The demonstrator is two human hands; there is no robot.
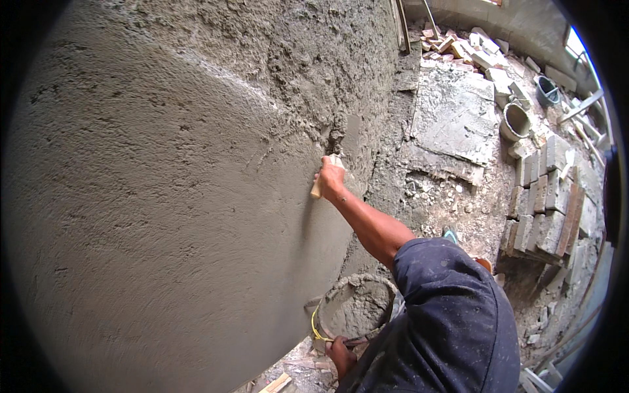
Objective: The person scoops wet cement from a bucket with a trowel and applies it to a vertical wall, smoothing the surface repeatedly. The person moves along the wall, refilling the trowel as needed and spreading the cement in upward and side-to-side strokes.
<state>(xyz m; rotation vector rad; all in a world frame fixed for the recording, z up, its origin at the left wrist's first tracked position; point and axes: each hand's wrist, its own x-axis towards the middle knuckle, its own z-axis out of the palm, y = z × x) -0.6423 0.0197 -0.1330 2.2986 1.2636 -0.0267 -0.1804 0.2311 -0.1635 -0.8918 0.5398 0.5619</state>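
My right hand point(331, 175) is wrapped round the pale wooden handle of a plastering trowel point(317, 190), held close to the wall point(216, 216). Wet, lumpy mortar point(335, 139) lies just beyond the fingers, beside a smooth grey patch. Below this arm stands a bucket point(327, 298) of grey mortar point(360, 311), with a yellow cord point(314, 325) at its rim. My left hand point(341, 358) is closed at the bucket's near edge, by a thin dark bar; what it grips is partly hidden.
Smooth plaster covers the wall's lower part; rough mortar covers its upper part. On the right stand stacked concrete blocks point(547, 203), a mortar-caked bucket point(515, 122) and a dark bucket point(547, 90). A caked board point(455, 114) lies near broken bricks point(458, 49). A wood piece point(276, 384) lies below.
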